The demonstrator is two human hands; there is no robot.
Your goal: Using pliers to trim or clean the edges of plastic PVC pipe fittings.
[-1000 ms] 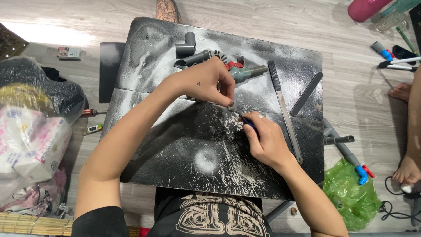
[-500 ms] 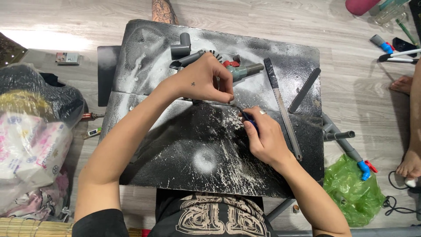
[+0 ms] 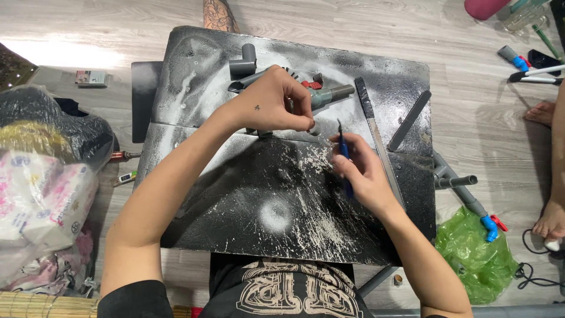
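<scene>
A person seated at a black, dust-streaked counter works with both bare hands over its middle. The left hand has its grip clamped on a small grey ring-shaped fitting, pinched at the fingertips just above the counter's centre seam. The right hand has its grip closed around a slim blue-handled tool, held like a pen with its dark tip pointing up toward the fitting; tip and fitting sit just beside each other, though whether they touch cannot be told.

Directly behind the left grip lies a grey pipe assembly with a red part, and beyond that, farther from the person, a grey pipe elbow stands on the counter. To the right of the right grip a long flat file runs lengthwise along the counter, and farther right a dark flat bar lies at a slant. White shavings are scattered below and around both grips.

On the wooden floor right of the counter sit a green plastic bag and a grey pipe piece with a blue-and-red valve. Another person's bare foot rests at the right edge. Plastic-wrapped bundles are heaped on the floor at left.
</scene>
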